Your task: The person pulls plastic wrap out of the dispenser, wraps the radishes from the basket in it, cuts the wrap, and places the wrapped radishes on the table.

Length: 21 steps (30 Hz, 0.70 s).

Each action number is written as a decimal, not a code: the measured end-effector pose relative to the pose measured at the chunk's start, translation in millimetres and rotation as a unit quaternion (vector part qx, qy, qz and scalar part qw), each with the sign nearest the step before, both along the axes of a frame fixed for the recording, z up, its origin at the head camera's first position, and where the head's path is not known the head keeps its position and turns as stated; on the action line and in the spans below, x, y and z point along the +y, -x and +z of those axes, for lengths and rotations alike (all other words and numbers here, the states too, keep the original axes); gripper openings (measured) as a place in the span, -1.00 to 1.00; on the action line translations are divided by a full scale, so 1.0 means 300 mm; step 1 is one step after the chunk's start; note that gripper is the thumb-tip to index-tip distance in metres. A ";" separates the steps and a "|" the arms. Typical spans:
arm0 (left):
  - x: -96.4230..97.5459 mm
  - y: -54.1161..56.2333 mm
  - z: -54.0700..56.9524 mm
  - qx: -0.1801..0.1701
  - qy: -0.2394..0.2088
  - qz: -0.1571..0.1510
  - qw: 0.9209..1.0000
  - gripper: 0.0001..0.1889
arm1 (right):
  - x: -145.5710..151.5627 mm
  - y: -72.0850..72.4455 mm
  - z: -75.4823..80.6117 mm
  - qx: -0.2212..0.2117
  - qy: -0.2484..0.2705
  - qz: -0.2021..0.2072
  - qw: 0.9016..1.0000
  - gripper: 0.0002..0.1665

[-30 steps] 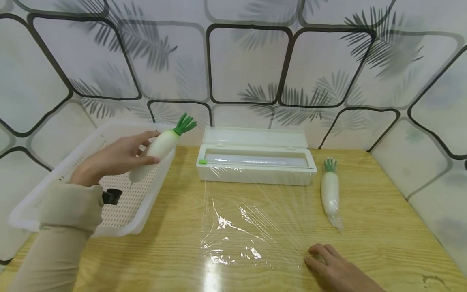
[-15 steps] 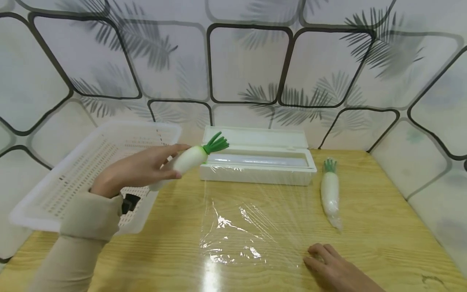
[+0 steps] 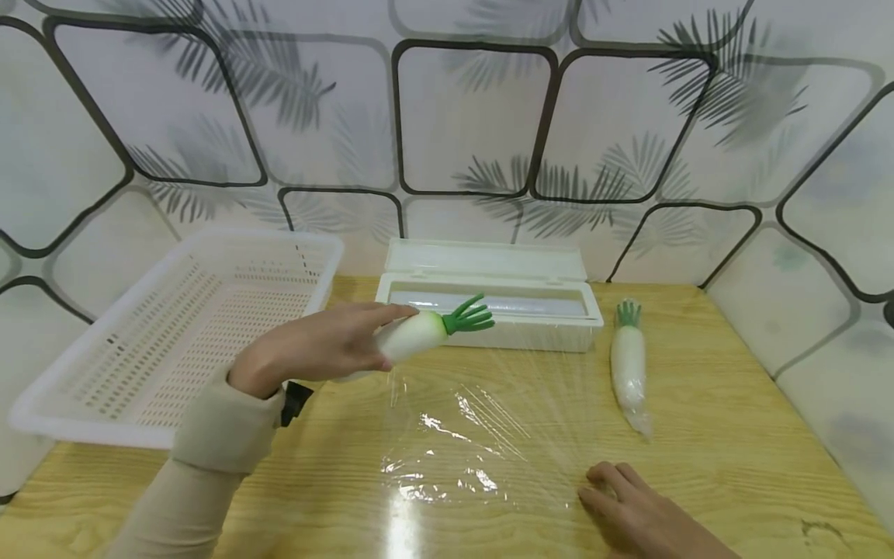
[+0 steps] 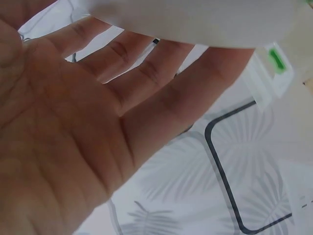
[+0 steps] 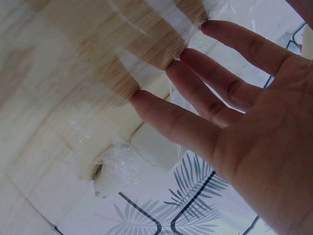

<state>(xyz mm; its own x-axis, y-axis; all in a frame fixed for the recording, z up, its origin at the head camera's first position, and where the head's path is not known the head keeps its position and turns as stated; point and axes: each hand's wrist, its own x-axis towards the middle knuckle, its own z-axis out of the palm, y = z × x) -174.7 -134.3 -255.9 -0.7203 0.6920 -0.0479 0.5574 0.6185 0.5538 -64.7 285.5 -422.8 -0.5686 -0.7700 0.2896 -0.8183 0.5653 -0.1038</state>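
Observation:
My left hand (image 3: 324, 341) grips a white radish (image 3: 412, 335) with green stalks between thumb and fingers. It is tilted above the table, in front of the dispenser's left half; its lower end is partly hidden by the hand. In the left wrist view the radish (image 4: 205, 22) lies across the fingertips. A sheet of cling film (image 3: 482, 435) stretches from a white cling film dispenser (image 3: 489, 334) toward me over the table. At the film's near right corner rests my right hand (image 3: 639, 505). The right wrist view shows its fairly straight fingers (image 5: 181, 120) touching the film with their tips.
A second white radish (image 3: 630, 373), wrapped in film, lies right of the dispenser. At the left stands a white perforated basket (image 3: 63, 431). The dispenser's lid (image 3: 489, 260) is raised against the patterned wall (image 3: 475, 116). All stands on a wooden table (image 3: 726, 435).
My left hand has carried the radish from over the basket rightward and lower, to the film's far left part in front of the dispenser. The right hand has stayed in place.

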 end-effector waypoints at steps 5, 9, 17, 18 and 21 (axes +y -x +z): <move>0.041 0.002 -0.023 0.007 0.004 -0.007 1.000 -0.31 | -0.001 0.000 0.001 0.004 0.001 0.001 1.000 -0.20; 0.071 0.006 -0.051 0.007 -0.006 -0.026 1.000 -0.33 | 0.001 0.000 0.001 -0.003 -0.003 0.001 1.000 -0.19; 0.139 0.008 -0.118 0.001 -0.023 -0.062 0.998 -0.35 | 0.001 -0.003 0.001 -0.007 -0.006 -0.007 1.000 -0.19; 0.148 0.006 -0.125 0.001 -0.020 -0.064 0.998 -0.35 | 0.001 -0.003 0.001 -0.005 -0.008 -0.006 1.000 -0.19; 0.173 0.002 -0.140 0.005 -0.011 -0.067 0.998 -0.33 | 0.001 -0.001 0.000 -0.004 -0.011 -0.004 1.000 -0.18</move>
<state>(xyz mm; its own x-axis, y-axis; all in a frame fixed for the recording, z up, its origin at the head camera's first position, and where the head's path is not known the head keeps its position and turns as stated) -175.3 -82.5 -297.9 -0.6210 0.7834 -0.0252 0.6399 0.5253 0.5609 -64.3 285.9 -422.7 -0.5769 -0.7715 0.2681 -0.8130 0.5742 -0.0971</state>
